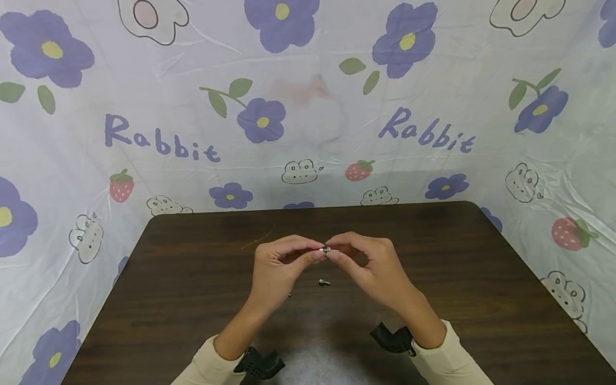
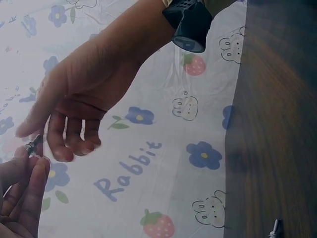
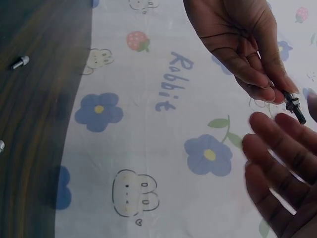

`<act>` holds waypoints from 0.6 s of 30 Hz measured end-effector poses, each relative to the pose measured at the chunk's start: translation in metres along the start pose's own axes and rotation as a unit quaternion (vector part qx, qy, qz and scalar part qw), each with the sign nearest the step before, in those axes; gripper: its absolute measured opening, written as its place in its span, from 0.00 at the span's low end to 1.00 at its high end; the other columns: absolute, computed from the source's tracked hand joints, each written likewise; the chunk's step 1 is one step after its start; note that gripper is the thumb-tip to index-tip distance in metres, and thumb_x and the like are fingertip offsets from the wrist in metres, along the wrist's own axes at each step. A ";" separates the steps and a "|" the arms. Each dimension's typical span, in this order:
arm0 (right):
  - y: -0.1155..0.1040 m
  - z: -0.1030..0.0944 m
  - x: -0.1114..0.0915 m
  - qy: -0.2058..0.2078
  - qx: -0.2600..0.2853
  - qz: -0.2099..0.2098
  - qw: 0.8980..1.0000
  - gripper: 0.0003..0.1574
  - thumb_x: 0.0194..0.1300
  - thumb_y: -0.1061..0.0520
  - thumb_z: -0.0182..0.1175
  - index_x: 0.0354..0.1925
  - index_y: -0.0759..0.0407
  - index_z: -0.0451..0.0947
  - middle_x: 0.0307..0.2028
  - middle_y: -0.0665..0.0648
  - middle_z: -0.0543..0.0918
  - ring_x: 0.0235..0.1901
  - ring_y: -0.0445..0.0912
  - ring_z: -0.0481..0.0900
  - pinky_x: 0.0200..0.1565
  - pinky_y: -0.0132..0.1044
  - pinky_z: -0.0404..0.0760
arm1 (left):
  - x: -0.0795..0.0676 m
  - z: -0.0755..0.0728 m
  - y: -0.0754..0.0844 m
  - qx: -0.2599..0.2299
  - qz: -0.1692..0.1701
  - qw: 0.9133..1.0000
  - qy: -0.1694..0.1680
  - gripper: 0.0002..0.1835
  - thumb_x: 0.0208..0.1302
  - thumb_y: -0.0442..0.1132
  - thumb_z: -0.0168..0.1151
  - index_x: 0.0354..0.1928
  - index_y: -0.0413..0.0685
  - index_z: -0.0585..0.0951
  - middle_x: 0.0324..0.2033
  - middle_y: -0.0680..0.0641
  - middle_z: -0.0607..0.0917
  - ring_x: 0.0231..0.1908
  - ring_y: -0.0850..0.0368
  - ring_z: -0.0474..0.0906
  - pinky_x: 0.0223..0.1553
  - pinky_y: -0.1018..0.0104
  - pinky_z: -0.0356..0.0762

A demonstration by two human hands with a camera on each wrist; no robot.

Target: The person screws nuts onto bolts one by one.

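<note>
My left hand (image 1: 276, 267) pinches a small metal bolt (image 3: 295, 108) between thumb and fingertips, above the table. A nut or collar sits partway along its dark threaded shank; the head end is hidden in the fingers. Facing it from the other side is my right hand (image 1: 380, 267). In the right wrist view its fingers (image 3: 277, 168) are spread and loosely bent, with the bolt's free end in the gap between index finger and thumb, apparently untouched. Below the hands, a second bolt (image 1: 324, 282) lies on the table.
The dark wooden table (image 1: 192, 289) meets a printed cloth (image 1: 308, 133) at the back and sides. Near the left wrist lies another tiny metal piece (image 1: 290, 295), mostly too small to make out. Each wrist wears a black camera mount (image 1: 260, 363).
</note>
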State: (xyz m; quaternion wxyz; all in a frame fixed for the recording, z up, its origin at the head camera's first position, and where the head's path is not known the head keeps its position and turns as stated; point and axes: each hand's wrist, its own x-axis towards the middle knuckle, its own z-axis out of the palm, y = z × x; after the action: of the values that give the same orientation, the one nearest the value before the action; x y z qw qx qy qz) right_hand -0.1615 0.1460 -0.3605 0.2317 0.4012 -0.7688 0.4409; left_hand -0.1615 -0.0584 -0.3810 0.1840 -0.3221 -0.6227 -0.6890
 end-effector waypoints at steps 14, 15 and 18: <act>0.002 0.001 0.000 -0.013 0.009 -0.021 1.000 0.09 0.66 0.68 0.67 0.42 0.57 0.85 0.29 0.47 0.85 0.26 0.38 0.81 0.31 0.28 0.82 | 0.000 0.000 -0.001 0.008 0.000 1.000 -0.002 0.06 0.60 0.24 0.71 0.39 0.37 0.89 0.33 0.43 0.89 0.33 0.51 0.88 0.36 0.55 0.87; 0.001 0.001 0.000 -0.017 0.011 -0.017 1.000 0.08 0.67 0.68 0.65 0.41 0.56 0.85 0.27 0.46 0.84 0.25 0.38 0.81 0.30 0.28 0.81 | 0.000 0.000 0.000 0.009 0.001 1.000 -0.003 0.06 0.60 0.24 0.71 0.39 0.37 0.89 0.33 0.43 0.89 0.33 0.51 0.88 0.36 0.56 0.88; 0.000 0.001 0.000 -0.020 0.016 -0.007 1.000 0.10 0.69 0.69 0.62 0.40 0.55 0.84 0.26 0.47 0.83 0.25 0.39 0.81 0.31 0.29 0.81 | 0.000 0.000 0.000 0.009 0.000 1.000 -0.004 0.06 0.60 0.24 0.71 0.39 0.37 0.89 0.33 0.43 0.89 0.33 0.51 0.88 0.36 0.56 0.88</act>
State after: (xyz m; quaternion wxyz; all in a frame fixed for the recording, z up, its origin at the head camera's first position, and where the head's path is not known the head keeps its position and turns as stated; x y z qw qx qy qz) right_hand -0.1619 0.1450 -0.3614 0.2125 0.4190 -0.7632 0.4437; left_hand -0.1618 -0.0583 -0.3809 0.1843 -0.3229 -0.6296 -0.6822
